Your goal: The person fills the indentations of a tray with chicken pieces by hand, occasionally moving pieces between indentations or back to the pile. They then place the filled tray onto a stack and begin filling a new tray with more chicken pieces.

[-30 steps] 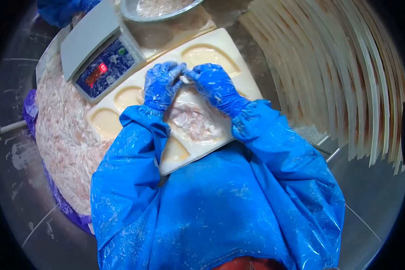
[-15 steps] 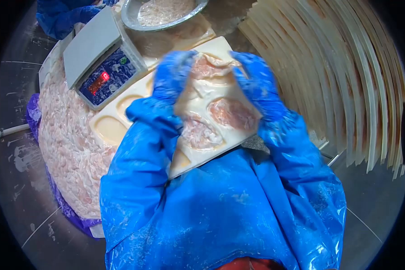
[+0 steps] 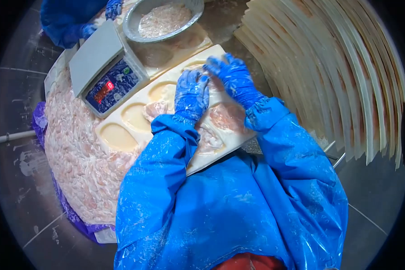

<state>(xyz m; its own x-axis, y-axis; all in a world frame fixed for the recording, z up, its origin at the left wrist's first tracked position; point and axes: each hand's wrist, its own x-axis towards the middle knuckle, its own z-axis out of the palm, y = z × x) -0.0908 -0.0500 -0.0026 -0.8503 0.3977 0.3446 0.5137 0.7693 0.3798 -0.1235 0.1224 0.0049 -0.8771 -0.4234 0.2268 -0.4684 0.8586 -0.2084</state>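
A cream tray (image 3: pixel 166 164) with oval hollows lies slanted in front of me. My left hand (image 3: pixel 191 95), in a blue glove, rests over its middle, fingers stretched forward. My right hand (image 3: pixel 231 78), also gloved, is spread over the upper right part, fingertips down on meat that both hands largely cover. One piece of meat (image 3: pixel 229 118) fills a hollow below my right hand, and another (image 3: pixel 209 140) lies in the hollow nearer my body. A smaller piece (image 3: pixel 155 110) sits left of my left hand. The hollows at the tray's left, such as this one (image 3: pixel 118 137), show bare bottoms.
A scale (image 3: pixel 104 92) with a red display stands behind the tray, beside a metal bowl (image 3: pixel 164 20) of meat. A large meat heap (image 3: pixel 83 166) spreads left. Stacked upright trays (image 3: pixel 328 76) stand right. A co-worker's gloved hands (image 3: pixel 114 9) show at the top left.
Both hands have come down flatter onto the tray, the right one moving left. A small meat piece now shows left of my left hand. The co-worker's hands have come into view.
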